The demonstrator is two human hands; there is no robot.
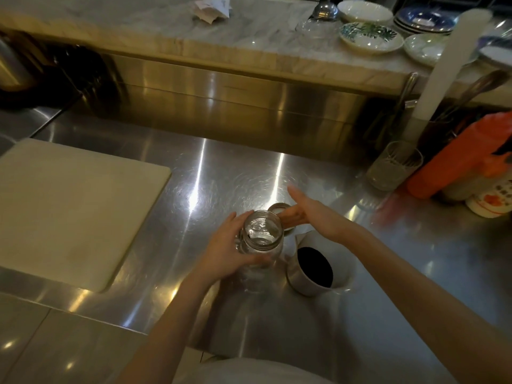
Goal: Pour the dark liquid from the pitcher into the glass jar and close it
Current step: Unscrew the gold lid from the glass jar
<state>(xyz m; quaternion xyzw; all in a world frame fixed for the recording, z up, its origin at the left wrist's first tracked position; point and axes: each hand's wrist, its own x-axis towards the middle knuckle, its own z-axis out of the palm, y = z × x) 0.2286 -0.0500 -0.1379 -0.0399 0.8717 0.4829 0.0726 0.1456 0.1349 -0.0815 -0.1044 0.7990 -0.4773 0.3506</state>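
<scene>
Nearest the wearer, the pitcher (314,266) is seen standing on the steel counter (401,259), filled with dark liquid, untouched. Just to its left the glass jar (261,235) is steadied by the left hand (230,246), whose fingers are wrapped around its side; the mouth is open and the jar looks empty. Just behind the jar, the lid (279,217) lies flat on the counter under the right hand (310,214), which is held open, fingers extended, gripping nothing (contact with the lid cannot be told). Pouring is judged not yet begun. Next, the pitcher must be grasped and tipped over the jar's mouth.
</scene>
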